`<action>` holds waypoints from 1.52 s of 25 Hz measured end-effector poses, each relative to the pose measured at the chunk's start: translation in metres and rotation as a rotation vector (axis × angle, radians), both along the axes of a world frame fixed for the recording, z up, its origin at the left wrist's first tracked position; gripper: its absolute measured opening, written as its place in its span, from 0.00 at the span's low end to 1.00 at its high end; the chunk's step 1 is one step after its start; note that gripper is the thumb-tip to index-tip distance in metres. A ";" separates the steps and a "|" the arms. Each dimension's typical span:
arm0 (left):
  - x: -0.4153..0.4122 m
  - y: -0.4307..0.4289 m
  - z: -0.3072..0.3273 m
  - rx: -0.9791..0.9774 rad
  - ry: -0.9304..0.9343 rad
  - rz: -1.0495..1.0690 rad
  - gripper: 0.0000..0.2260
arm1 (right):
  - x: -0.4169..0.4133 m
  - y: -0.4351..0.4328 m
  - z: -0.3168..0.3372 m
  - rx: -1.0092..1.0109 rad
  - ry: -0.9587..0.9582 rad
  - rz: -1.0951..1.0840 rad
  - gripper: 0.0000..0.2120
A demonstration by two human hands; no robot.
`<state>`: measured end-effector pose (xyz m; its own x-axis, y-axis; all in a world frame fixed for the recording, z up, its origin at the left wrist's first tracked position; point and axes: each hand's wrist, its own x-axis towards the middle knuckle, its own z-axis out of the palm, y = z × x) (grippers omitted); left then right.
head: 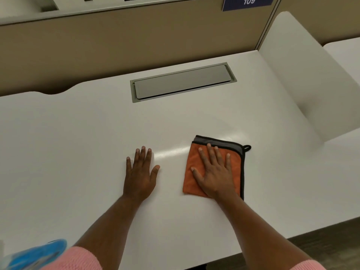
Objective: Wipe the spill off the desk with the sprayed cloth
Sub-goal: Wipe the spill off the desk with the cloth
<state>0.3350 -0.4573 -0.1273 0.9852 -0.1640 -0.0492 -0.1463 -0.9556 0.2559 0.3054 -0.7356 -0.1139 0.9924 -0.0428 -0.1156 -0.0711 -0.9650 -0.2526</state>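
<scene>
I see the white desk [78, 143] filling the view. On its near right lies the folded orange cloth [191, 172], my right hand [216, 172] spread flat on top. My left hand [140, 176] rests beside it, palm down, fingers together on bare desk.

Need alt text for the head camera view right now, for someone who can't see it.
A right hand presses flat on a folded orange cloth on a white desk, while the left hand rests flat beside it, apart from the cloth. No spill is clearly visible.
</scene>
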 end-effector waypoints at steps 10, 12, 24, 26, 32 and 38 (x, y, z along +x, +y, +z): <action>0.043 0.032 0.000 0.018 -0.004 0.083 0.32 | 0.082 0.004 0.000 -0.002 0.002 -0.021 0.37; 0.047 0.033 -0.003 0.001 0.001 0.083 0.32 | 0.098 0.010 -0.001 0.001 -0.002 -0.012 0.37; 0.049 0.039 -0.010 -0.154 -0.031 0.099 0.30 | 0.156 0.077 -0.003 0.012 0.016 0.090 0.38; 0.050 0.041 -0.009 -0.204 -0.036 0.104 0.30 | 0.156 0.096 -0.003 0.017 0.017 0.133 0.38; 0.046 0.068 0.002 -0.210 -0.045 0.175 0.30 | 0.143 0.161 -0.008 0.014 0.039 0.290 0.39; 0.016 0.143 0.000 -0.062 0.015 0.366 0.33 | 0.119 0.230 -0.006 0.038 0.058 0.428 0.39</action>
<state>0.3510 -0.3141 -0.1272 0.9784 0.1964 -0.0651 0.2069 -0.9264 0.3146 0.4249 -0.5059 -0.1199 0.9114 0.3770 -0.1652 0.3188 -0.9004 -0.2960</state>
